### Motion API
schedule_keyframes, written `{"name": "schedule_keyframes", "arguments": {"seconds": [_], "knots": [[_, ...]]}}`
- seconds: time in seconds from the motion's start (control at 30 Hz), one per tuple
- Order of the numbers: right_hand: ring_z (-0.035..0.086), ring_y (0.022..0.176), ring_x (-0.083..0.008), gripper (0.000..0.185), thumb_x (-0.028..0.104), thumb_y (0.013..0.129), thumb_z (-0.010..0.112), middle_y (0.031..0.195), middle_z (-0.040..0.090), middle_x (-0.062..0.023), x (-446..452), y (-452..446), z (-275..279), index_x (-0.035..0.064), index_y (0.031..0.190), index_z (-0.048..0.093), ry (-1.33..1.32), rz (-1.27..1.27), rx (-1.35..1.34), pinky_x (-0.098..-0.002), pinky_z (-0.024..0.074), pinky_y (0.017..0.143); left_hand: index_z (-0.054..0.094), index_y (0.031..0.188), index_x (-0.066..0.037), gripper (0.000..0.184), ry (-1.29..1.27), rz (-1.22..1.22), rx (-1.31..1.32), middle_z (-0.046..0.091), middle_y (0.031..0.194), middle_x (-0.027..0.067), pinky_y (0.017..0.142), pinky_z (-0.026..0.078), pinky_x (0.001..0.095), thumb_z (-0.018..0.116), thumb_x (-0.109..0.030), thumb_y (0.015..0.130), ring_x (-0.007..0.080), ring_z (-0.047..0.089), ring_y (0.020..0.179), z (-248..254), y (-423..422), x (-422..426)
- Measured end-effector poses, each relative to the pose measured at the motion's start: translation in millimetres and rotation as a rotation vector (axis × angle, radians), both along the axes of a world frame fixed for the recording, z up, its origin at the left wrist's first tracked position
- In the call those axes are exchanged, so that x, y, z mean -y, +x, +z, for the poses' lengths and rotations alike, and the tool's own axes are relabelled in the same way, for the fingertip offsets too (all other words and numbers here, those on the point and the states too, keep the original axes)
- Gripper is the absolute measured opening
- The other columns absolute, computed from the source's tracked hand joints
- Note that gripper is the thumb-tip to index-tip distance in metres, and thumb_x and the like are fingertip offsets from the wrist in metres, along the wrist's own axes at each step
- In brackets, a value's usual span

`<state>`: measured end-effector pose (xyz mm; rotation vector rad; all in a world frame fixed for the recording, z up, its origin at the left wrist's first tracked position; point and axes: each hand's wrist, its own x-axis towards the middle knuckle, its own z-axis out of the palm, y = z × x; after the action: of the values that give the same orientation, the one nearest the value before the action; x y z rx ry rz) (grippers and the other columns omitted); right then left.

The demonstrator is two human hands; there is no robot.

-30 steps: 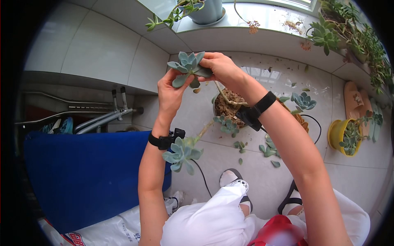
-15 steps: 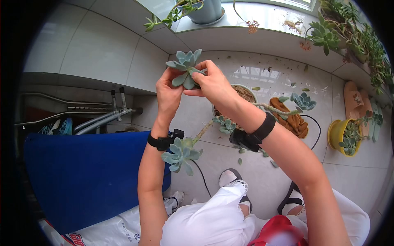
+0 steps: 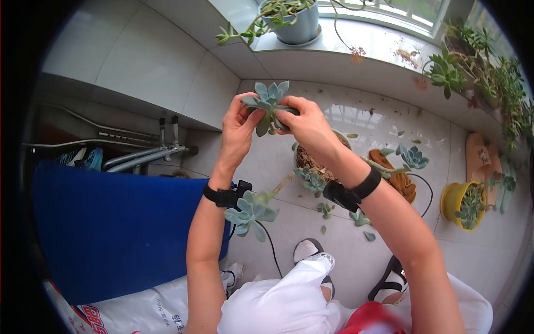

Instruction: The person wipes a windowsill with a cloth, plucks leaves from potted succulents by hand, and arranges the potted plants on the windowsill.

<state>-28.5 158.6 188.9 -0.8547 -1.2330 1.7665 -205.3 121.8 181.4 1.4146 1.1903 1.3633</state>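
Observation:
My left hand [image 3: 238,132] and my right hand [image 3: 312,127] hold a blue-green succulent rosette [image 3: 268,96] between them, above the floor. The left thumb and fingers pinch its lower leaves from the left. On the other side, the right fingers close on a leaf, with the thumb in front. Below the hands is a round pot [image 3: 307,161] of brown soil, partly hidden by my right forearm. Long stems lean out around it, bearing a large rosette [image 3: 251,215] beside my left wrist, a smaller rosette [image 3: 312,181] at the pot's front and another rosette [image 3: 412,157] to the right.
Fallen leaves [image 3: 369,236] and soil bits dot the tiled floor. A brown glove [image 3: 401,183] lies right of the pot, near a yellow pot [image 3: 460,207] and slippers [image 3: 477,153]. A blue board [image 3: 122,228] stands left. Potted plants line the window ledge [image 3: 356,58].
The view has shifted, so the scene sits lower in frame. My left thumb now shows in front of the rosette's lower leaves, and the rosette has turned slightly. Both hands keep hold of it.

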Motion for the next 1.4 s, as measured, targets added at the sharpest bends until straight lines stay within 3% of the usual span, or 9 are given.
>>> {"name": "schedule_keyframes", "arguments": {"seconds": [0.2, 0.4, 0.43, 0.6, 0.73, 1.1, 1.23, 1.33, 1.4], "knots": [[0.063, 0.093, -0.0216, 0.029, 0.009, 0.089, 0.059, 0.112, 0.053, -0.0161, 5.6, -0.1, -2.8, -0.0075, 0.112, 0.062, -0.006, 0.014, -0.009, -0.0303, 0.0571, 0.075, 0.055, 0.12, -0.005, 0.02, -0.138, -0.052, 0.218, 0.064, 0.108, 0.0044, 0.086, 0.053, 0.0304, 0.055, -0.009, 0.1, 0.0122, 0.061, 0.101, -4.3, -4.9, -3.9], [0.065, 0.082, -0.021, 0.029, 0.01, 0.087, 0.062, 0.105, 0.061, -0.0167, -1.8, 2.4, -12.7, -0.0054, 0.112, 0.064, 0.142, 0.001, 0.123, -0.032, 0.0535, 0.072, 0.05, 0.123, -0.006, 0.029, -0.185, -0.134, 0.132, 0.056, 0.119, 0.006, 0.093, 0.052, 0.0348, 0.058, -0.002, 0.095, 0.0172, 0.06, 0.108, 4.3, -2.8, 5.8], [0.066, 0.08, -0.0206, 0.03, 0.01, 0.087, 0.062, 0.103, 0.063, -0.017, -1.7, 2.0, -12.6, -0.005, 0.113, 0.065, 0.137, 0.003, 0.144, -0.0321, 0.0537, 0.072, 0.052, 0.114, -0.007, 0.025, -0.21, -0.063, 0.102, 0.056, 0.109, 0.0015, 0.076, 0.05, 0.0249, 0.064, -0.009, 0.093, 0.0097, 0.061, 0.095, 7.2, 2.0, 6.1], [0.069, 0.076, -0.0178, 0.032, 0.006, 0.088, 0.06, 0.09, 0.072, -0.0138, 1.2, 5.4, -10.3, -0.0029, 0.118, 0.065, 0.054, -0.037, 0.256, -0.0295, 0.0557, 0.068, 0.051, 0.107, -0.006, 0.021, -0.221, -0.003, 0.074, 0.055, 0.104, 0.0016, 0.066, 0.046, 0.0233, 0.065, -0.012, 0.093, 0.0081, 0.059, 0.081, -7.9, -2.0, -3.7], [0.069, 0.074, -0.0173, 0.03, 0.004, 0.086, 0.057, 0.1, 0.069, -0.0147, 0.7, 5.8, -15.6, -0.0035, 0.114, 0.064, 0.053, -0.024, 0.253, -0.0298, 0.0578, 0.066, 0.051, 0.106, -0.005, 0.025, -0.255, 0.022, 0.143, 0.055, 0.104, 0.0018, 0.065, 0.048, 0.0237, 0.069, -0.012, 0.09, 0.0078, 0.059, 0.079, -5.5, 4.5, -3.2], [0.062, 0.07, -0.0122, 0.031, 0.01, 0.09, 0.058, 0.088, 0.067, -0.0073, -9.5, -4.2, -24.7, 0.0004, 0.119, 0.064, 0.226, -0.032, 0.414, -0.0286, 0.0538, 0.06, 0.061, 0.107, -0.002, 0.028, 0.017, 0.038, -0.322, 0.066, 0.099, 0.0044, 0.081, 0.053, 0.0284, 0.073, -0.004, 0.082, 0.0127, 0.065, 0.088, 6.4, 0.0, -10.2], [0.062, 0.06, -0.0146, 0.027, 0.013, 0.087, 0.062, 0.081, 0.068, -0.0108, -15.7, -7.7, -22.4, -0.0017, 0.11, 0.067, 0.355, -0.068, 0.452, -0.0307, 0.0523, 0.057, 0.063, 0.108, -0.001, 0.028, 0.012, 0.047, -0.289, 0.068, 0.097, 0.0054, 0.081, 0.053, 0.0278, 0.072, -0.003, 0.082, 0.0129, 0.065, 0.09, 5.3, 3.9, -10.4], [0.067, 0.092, -0.0353, 0.026, 0.013, 0.083, 0.065, 0.098, 0.068, -0.0217, -14.2, -7.7, -14.0, -0.0029, 0.104, 0.069, 0.319, -0.053, 0.437, -0.0413, 0.0499, 0.085, 0.065, 0.107, 0.0, 0.026, 0.001, 0.046, -0.22, 0.069, 0.095, 0.0056, 0.08, 0.053, 0.0273, 0.072, -0.004, 0.082, 0.0123, 0.066, 0.087, 8.5, 4.4, -8.5], [0.067, 0.09, -0.0357, 0.024, 0.012, 0.082, 0.067, 0.097, 0.069, -0.0207, -15.8, -9.6, -17.1, -0.0031, 0.101, 0.069, 0.359, -0.079, 0.452, -0.0411, 0.0502, 0.083, 0.065, 0.108, 0.001, 0.024, -0.012, 0.044, -0.261, 0.07, 0.098, 0.0057, 0.081, 0.052, 0.0268, 0.07, -0.001, 0.085, 0.0112, 0.065, 0.088, 9.3, -1.3, -8.6]]}}
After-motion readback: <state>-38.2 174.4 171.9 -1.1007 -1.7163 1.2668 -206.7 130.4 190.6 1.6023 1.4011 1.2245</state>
